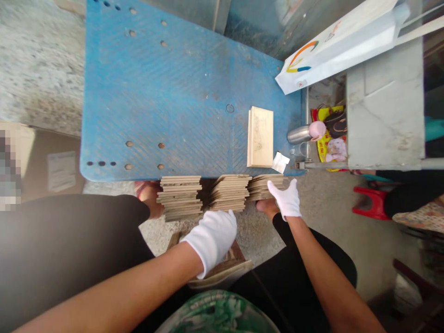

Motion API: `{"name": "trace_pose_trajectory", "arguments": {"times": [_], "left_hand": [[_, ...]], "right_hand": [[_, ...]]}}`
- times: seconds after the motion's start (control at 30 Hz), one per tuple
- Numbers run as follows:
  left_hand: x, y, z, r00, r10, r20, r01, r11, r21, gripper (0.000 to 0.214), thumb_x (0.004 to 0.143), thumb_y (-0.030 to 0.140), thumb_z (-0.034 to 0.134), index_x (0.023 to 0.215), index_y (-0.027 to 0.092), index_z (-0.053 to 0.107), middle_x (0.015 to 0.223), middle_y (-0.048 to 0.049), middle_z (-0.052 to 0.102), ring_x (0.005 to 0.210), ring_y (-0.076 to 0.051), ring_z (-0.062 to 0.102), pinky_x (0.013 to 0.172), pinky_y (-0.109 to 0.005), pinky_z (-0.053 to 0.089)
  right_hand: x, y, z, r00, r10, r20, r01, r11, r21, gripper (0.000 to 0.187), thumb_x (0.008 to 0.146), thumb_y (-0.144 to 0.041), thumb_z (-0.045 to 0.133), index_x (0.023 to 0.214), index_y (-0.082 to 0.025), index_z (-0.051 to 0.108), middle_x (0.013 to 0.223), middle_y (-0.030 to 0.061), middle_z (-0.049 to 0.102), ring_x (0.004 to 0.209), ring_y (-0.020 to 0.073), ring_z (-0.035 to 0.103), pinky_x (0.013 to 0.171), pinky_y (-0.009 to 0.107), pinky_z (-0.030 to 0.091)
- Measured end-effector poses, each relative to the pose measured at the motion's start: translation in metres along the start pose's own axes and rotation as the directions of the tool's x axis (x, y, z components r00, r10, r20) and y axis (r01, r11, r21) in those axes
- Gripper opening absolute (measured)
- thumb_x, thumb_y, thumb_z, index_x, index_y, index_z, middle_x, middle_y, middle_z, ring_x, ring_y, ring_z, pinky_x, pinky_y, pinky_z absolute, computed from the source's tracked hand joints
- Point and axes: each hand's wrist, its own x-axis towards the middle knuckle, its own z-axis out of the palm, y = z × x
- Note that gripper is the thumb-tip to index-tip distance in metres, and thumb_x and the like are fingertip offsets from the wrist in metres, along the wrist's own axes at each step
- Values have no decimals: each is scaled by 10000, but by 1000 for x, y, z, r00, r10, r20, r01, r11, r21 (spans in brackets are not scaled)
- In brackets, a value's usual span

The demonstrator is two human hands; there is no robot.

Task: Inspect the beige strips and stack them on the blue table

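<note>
Three stacks of thin wooden boards stand on the floor at the near edge of a blue platform (166, 92): a left stack (179, 196), a middle stack (229, 192) and a right stack (262, 186). My right hand (287, 200), in a white glove, lies on the right stack with its fingers spread. My left hand (212, 237), also gloved, is curled over wooden pieces (225, 268) on my lap, just below the middle stack. What its fingers hold is hidden. A short pile of boards (261, 136) lies flat on the platform.
A metal flask with a pink cap (305, 133) and a white scrap (280, 162) sit at the platform's right edge. A white bag (333, 46) leans over a grey cabinet (385, 106). A red stool (371, 203) and another person's leg are at right. A cardboard box (52, 166) is at left.
</note>
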Motion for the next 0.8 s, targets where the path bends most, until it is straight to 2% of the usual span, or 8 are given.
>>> {"name": "trace_pose_trajectory", "arguments": {"times": [0.17,0.3,0.4,0.53,0.63,0.8], "left_hand": [[-2,10,0,999,31,21,-31,1000,4,411,872,-43,253,1120,-15,580,848,-244,660,761,-324,683,559,-363,480],[-2,14,2,998,62,15,-62,997,40,412,872,-40,242,1114,-9,574,850,-234,656,758,-315,680,562,-357,474],[-1,13,8,998,63,1,-63,997,36,368,864,-35,269,1034,11,592,821,-221,650,740,-311,678,555,-351,469],[6,11,17,998,47,-35,-47,999,2,283,841,-23,321,911,26,591,757,-214,634,692,-311,668,532,-352,458],[12,9,20,999,47,-21,-46,999,12,260,838,-6,339,902,29,588,735,-204,631,676,-306,665,521,-346,456],[16,7,21,998,50,39,-51,998,34,272,828,-10,371,983,21,593,787,-207,652,720,-315,677,545,-351,475]], "right_hand": [[-38,22,30,996,47,82,-47,999,-6,1325,563,-705,668,1472,3,15,1512,250,162,1406,321,171,1135,367,193],[-40,24,46,996,59,65,-61,998,27,1365,534,-696,688,1469,-10,-31,1513,260,119,1405,336,156,1125,371,211],[-36,21,54,996,78,48,-82,994,73,1381,537,-694,688,1466,-25,-84,1519,262,75,1402,344,158,1123,378,218],[-36,17,65,998,70,-12,-68,992,105,1380,566,-642,704,1444,-5,-149,1525,252,55,1421,304,91,1139,353,170],[-38,15,69,997,65,-50,-59,993,105,1353,591,-625,698,1443,-12,-156,1520,251,87,1413,309,130,1129,374,202],[-40,13,69,992,88,-86,-79,991,105,1322,584,-622,703,1465,-55,-104,1454,266,244,1345,364,289,1080,429,291]]}}
